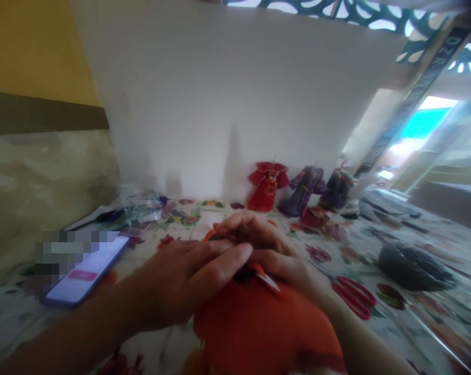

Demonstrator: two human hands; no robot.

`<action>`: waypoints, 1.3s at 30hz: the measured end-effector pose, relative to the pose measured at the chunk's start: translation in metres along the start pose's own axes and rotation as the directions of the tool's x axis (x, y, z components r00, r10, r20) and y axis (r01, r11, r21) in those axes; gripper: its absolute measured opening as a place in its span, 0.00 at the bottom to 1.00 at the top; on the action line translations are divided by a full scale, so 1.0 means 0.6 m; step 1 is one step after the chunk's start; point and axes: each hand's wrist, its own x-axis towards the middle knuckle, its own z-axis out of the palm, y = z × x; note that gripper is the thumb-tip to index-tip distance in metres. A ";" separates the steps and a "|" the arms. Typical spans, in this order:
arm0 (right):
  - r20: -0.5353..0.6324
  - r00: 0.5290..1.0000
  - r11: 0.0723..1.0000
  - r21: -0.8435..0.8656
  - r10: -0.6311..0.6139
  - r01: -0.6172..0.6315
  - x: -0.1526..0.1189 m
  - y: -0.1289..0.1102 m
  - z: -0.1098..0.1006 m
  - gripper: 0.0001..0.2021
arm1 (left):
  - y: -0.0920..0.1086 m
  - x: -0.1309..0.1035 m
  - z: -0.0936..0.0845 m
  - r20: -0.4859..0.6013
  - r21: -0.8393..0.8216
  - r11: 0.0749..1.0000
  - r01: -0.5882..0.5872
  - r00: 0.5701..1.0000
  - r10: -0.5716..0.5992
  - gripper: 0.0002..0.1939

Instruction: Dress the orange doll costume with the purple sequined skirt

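An orange cloth piece point(266, 325) with a wide, rounded lower part lies in front of me. My left hand point(204, 265) reaches across its upper end, fingers pressed together against my right hand's fingers. From the far side, my right hand point(264, 242) curls round the same upper end. A small white-and-orange pointed strip point(267, 279) sticks out below the fingers, next to a dark patch. What exactly is pinched between the hands is hidden, and the fingertips are slightly blurred.
A phone point(89, 271) with a lit screen lies left, by clear plastic packets point(141, 205). Red-handled scissors point(354, 297) and a black plastic bundle point(415, 268) lie right. A small red dress point(268, 185) and a purple one point(303, 190) stand by the wall. Flowered cloth point(161, 344) covers the table.
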 end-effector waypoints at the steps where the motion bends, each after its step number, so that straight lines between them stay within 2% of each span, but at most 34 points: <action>1: -0.010 1.000 1.000 0.010 0.009 -0.009 0.000 0.000 0.000 0.15 | -0.001 0.000 0.001 -0.003 -0.003 1.000 0.006 1.000 -0.006 0.14; 6: -0.082 0.996 1.000 0.009 -0.018 0.018 0.000 0.011 -0.006 0.11 | -0.004 -0.010 0.007 -0.064 0.054 0.998 0.020 0.998 -0.017 0.11; 11: -0.131 0.990 0.998 -0.026 -0.052 0.049 0.003 0.021 -0.008 0.06 | -0.002 -0.004 -0.001 -0.098 0.096 0.995 -0.010 0.995 0.020 0.10; 17: -0.177 0.974 0.988 0.034 -0.144 0.152 0.003 0.022 0.002 0.04 | -0.003 0.002 -0.005 -0.095 0.076 0.997 -0.025 0.995 0.033 0.11; 22: -0.247 0.940 0.958 0.100 -0.237 0.268 -0.001 0.030 0.011 0.02 | -0.001 0.000 -0.005 -0.095 0.060 0.997 0.037 0.995 -0.032 0.12; 25: -0.304 0.898 0.925 0.107 -0.318 0.364 0.000 0.038 0.017 0.03 | 0.001 -0.004 0.000 -0.127 0.052 0.998 0.022 0.992 -0.015 0.10; 27: -0.310 0.872 0.906 0.069 -0.378 0.417 0.000 0.041 0.020 0.03 | 0.003 -0.009 0.004 -0.127 0.030 0.999 0.025 0.992 -0.021 0.11; 30: -0.297 0.860 0.900 0.005 -0.416 0.437 -0.001 0.043 0.022 0.03 | 0.004 -0.013 0.006 -0.103 0.000 0.997 0.080 0.992 -0.079 0.13; 35: -0.275 0.862 0.903 -0.075 -0.426 0.422 -0.006 0.041 0.025 0.03 | -0.002 -0.013 0.005 -0.118 -0.015 1.000 0.020 0.993 -0.022 0.12; 39: -0.260 0.854 0.892 -0.112 -0.451 0.438 -0.005 0.043 0.024 0.02 | 0.000 -0.008 0.000 -0.028 -0.063 0.994 0.091 0.995 -0.093 0.11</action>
